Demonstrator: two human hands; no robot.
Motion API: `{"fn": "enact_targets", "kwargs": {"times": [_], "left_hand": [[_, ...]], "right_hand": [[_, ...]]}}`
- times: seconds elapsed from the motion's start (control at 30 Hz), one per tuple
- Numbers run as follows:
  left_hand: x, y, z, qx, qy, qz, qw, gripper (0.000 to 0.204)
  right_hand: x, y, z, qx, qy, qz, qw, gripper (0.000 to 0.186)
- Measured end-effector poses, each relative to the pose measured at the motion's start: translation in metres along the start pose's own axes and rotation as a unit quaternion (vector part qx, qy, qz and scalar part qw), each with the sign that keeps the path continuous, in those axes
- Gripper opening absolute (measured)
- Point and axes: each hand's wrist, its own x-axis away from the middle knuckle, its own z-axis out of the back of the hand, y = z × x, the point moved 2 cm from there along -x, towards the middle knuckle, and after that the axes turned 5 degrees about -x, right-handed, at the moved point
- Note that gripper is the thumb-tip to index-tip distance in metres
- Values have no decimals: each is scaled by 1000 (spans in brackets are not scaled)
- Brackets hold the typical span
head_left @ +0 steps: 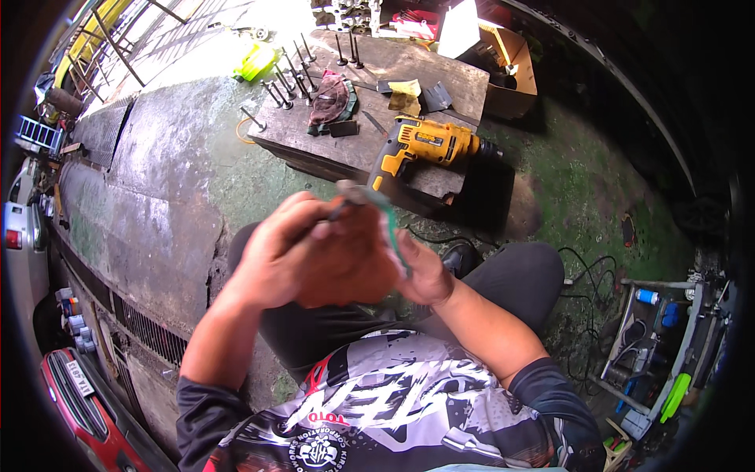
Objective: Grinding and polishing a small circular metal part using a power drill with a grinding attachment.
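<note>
In front of my lap, a reddish-brown rag with a green edge [350, 263] is stretched between both hands, blurred by motion. My left hand [287, 244] is closed on its left side. My right hand [425, 269] grips the green-edged right side, thumb up along it. A small greyish tip [348, 189] pokes out above the rag near the left fingers; too smeared to name. Just beyond, a yellow and black power drill [432, 143] lies on a low wooden bench [460, 75], its chuck over the right edge.
Several engine valves [299, 79] stand stem-up at the bench's left, around a folded dark red cloth [332, 101]. Pieces of sandpaper [405, 94] lie behind the drill. A cardboard box [511, 98] sits behind right; black cable [586, 275] and a tool cart [657, 354] are to my right.
</note>
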Motion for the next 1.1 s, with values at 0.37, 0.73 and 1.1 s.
{"fn": "enact_targets", "kwargs": {"times": [0.37,0.73,1.1], "left_hand": [[81,-33,98,-50,208,170,962,14],[-68,18,-86,-250,-139,-118,951,17],[-126,-77,-96,-323,34,47,944,35]], "right_hand": [[-2,7,31,458,77,-42,885,46],[37,-91,-20,877,53,295,375,27],[98,-246,97,846,373,112,363,18]]}}
